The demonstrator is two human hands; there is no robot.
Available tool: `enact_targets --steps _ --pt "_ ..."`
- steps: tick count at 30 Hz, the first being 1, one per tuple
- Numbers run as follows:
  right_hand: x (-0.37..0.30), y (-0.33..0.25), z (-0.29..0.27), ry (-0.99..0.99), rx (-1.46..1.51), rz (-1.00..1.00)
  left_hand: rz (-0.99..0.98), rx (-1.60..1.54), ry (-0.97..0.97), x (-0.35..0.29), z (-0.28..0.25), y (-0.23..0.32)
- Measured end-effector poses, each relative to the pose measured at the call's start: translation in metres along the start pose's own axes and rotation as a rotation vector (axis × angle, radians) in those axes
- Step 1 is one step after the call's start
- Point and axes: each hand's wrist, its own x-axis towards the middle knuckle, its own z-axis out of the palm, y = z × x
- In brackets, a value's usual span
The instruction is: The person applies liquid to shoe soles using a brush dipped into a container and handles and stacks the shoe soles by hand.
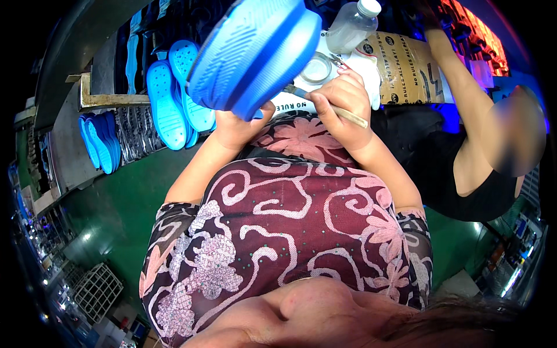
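Two hands (344,105) (242,129) hold one brush (351,117), one blue sole (255,58).

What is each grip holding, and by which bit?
The left grip holds a blue foam piece by its lower end; the right grip, a brush by its handle.

maroon top (313,243) | pink scrolls (284,214) | lilac flowers (217,255) | dark sleeves (415,249)

A white grid crate (96,292) shows lower left, near green floor (110,214); a co-worker (484,197) in black sits at right.
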Motion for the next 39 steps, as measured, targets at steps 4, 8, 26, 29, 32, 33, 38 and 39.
enact_targets --steps 4,8,26,29,32,33,38,39 --pt "-0.004 0.001 -0.015 0.029 0.036 0.022 0.075 0.002 -0.026 0.008 0.001 0.005" --pt "-0.016 0.013 -0.026 0.186 0.093 0.121 -0.079 -0.065 -0.034 0.028 -0.013 0.009" --pt "-0.052 0.005 -0.023 0.393 0.224 0.57 -0.699 -1.374 -0.664 0.315 0.127 0.115" --pt "-0.053 0.01 -0.018 0.462 0.23 0.618 -0.71 -1.494 -0.567 0.334 0.138 0.148" --pt "-0.056 0.01 -0.013 0.451 0.31 0.698 -0.355 -1.415 -0.577 0.301 0.123 0.143" --pt "-0.056 0.009 -0.014 0.432 0.308 0.689 -0.328 -1.352 -0.602 0.282 0.109 0.129" --pt "-0.061 0.015 -0.008 0.401 0.391 0.706 -0.485 -0.624 -0.573 0.178 0.019 0.009" --pt "-0.058 0.012 -0.008 0.379 0.411 0.703 -0.549 -0.502 -0.501 0.154 -0.005 -0.02"
